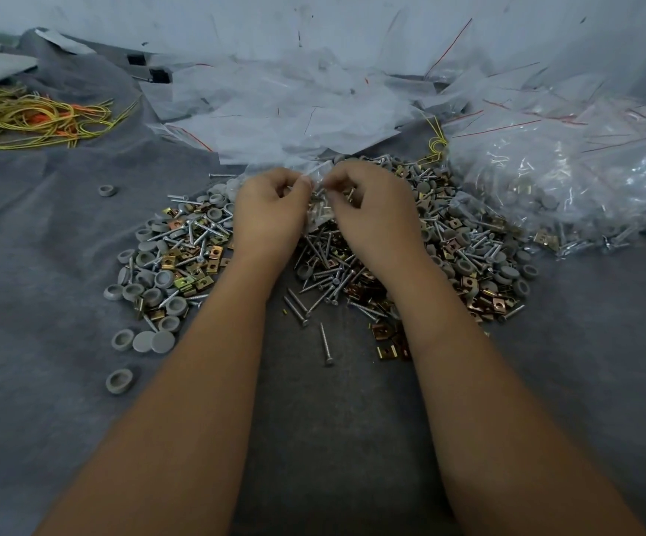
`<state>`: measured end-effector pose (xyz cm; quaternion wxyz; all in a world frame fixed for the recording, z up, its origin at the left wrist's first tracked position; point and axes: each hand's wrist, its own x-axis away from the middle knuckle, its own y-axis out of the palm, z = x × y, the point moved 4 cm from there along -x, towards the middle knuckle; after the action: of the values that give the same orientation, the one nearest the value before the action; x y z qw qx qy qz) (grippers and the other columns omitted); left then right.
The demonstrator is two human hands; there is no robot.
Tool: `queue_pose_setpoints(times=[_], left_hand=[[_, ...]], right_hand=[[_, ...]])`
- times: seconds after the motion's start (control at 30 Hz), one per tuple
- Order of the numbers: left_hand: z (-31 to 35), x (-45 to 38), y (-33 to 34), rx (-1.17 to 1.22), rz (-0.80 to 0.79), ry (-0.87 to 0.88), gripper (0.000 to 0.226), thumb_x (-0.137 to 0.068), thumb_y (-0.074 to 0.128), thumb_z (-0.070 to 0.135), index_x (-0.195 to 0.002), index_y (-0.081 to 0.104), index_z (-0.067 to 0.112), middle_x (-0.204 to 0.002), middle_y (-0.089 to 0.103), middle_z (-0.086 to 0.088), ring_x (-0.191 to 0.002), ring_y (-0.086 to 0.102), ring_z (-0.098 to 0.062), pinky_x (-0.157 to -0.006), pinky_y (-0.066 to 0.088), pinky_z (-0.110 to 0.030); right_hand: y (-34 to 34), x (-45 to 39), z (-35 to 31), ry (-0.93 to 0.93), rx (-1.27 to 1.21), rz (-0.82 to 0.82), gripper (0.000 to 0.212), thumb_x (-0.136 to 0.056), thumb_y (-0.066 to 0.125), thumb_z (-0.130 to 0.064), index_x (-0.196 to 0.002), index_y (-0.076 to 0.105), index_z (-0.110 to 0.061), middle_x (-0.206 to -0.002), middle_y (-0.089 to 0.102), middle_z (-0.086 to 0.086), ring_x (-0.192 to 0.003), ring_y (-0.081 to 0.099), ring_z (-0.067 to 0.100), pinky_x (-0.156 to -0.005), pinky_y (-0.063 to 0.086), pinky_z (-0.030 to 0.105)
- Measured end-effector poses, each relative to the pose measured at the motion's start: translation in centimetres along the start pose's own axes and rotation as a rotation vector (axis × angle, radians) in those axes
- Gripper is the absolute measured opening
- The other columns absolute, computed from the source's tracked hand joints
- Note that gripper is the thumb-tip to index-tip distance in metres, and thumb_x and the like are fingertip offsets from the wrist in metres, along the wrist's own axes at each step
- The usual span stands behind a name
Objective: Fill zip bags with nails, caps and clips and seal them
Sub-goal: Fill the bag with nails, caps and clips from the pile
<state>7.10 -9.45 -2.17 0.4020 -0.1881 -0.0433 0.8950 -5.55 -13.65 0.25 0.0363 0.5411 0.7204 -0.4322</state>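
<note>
Shiny metal nails [315,294], matt grey cloth [42,265]

Dim, cool, even light here, no hard shadows. Soft glare glints off the heap of filled bags [569,179] at right. Wide-angle bending curves the edges, forearms ballooning near the bottom. Centre pile looks fairly sharp; the far corners go soft and smeared.

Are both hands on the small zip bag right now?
Touching. The head view shows the left hand and right hand each pinching the top edge of the small zip bag above the pile of hardware.
</note>
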Motion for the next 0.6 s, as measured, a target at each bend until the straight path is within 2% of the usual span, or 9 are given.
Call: queue_pose_setpoints(times=[0.1, 0.2, 0.3, 0.43, 0.53, 0.6], left_hand=[[-0.2, -0.1, 0.0, 0.011, 0.017, -0.019, 0.017, -0.093, 0.058, 0.023, -0.079, 0.067, 0.019, -0.056, 0.056, 0.002, -0.051, 0.05, -0.013, -0.058, 0.044, -0.027], [-0.2, -0.1, -0.1, 0.002, 0.015, -0.015, 0.016, -0.094, 0.059, 0.024, -0.082, 0.067, 0.019, -0.058, 0.056, 0.003, -0.054, 0.051, -0.014, -0.06, 0.045, -0.028], [-0.3, -0.1, 0.0, -0.006, 0.013, -0.014, 0.017, -0.094, 0.058, 0.024, -0.08, 0.066, 0.018, -0.057, 0.055, 0.002, -0.052, 0.049, -0.013, -0.057, 0.043, -0.027], [-0.2, -0.1, 0.0, -0.022, 0.004, -0.014, 0.018, -0.095, 0.057, 0.025, -0.083, 0.067, 0.016, -0.061, 0.057, -0.002, -0.057, 0.051, -0.017, -0.059, 0.044, -0.029], [-0.1, 0.0, 0.0, -0.022, -0.001, -0.013, 0.017, -0.095, 0.057, 0.025, -0.083, 0.067, 0.017, -0.06, 0.056, -0.001, -0.054, 0.049, -0.014, -0.056, 0.041, -0.027], [-0.1, 0.0, 0.0, -0.026, 0.0, -0.017, 0.017, -0.095, 0.058, 0.025, -0.084, 0.068, 0.016, -0.059, 0.056, 0.001, -0.052, 0.049, -0.012, -0.056, 0.042, -0.026]], right_hand=[[-1.8, -0.3, 0.9, 0.08, 0.096, 0.174, 0.019, -0.094, 0.053, -0.011, -0.098, 0.067, -0.022, -0.1, 0.066, -0.006, -0.085, 0.059, 0.011, -0.071, 0.049, 0.031], [-3.7, -0.5, 2.6, 0.227, 0.227, 0.232, 0.03, -0.094, 0.046, -0.006, -0.107, 0.068, -0.021, -0.11, 0.065, 0.0, -0.094, 0.062, 0.02, -0.078, 0.052, 0.038], [-5.0, -0.5, 4.0, 0.366, 0.276, 0.174, 0.037, -0.09, 0.042, -0.004, -0.106, 0.071, -0.021, -0.11, 0.068, 0.004, -0.097, 0.063, 0.03, -0.083, 0.053, 0.044], [-5.3, -0.3, 4.9, 0.435, 0.424, -0.031, 0.028, -0.087, 0.047, -0.019, -0.09, 0.074, -0.015, -0.105, 0.068, 0.011, -0.107, 0.056, 0.038, -0.09, 0.05, 0.045], [-4.7, -0.2, 4.9, 0.432, 0.61, -0.162, 0.032, -0.089, 0.056, -0.032, -0.111, 0.072, -0.016, -0.126, 0.061, 0.012, -0.121, 0.047, 0.038, -0.101, 0.043, 0.044], [-4.6, -0.3, 4.9, 0.426, 0.674, -0.158, 0.033, -0.09, 0.058, -0.031, -0.117, 0.069, -0.016, -0.131, 0.057, 0.013, -0.125, 0.041, 0.039, -0.102, 0.041, 0.043]])
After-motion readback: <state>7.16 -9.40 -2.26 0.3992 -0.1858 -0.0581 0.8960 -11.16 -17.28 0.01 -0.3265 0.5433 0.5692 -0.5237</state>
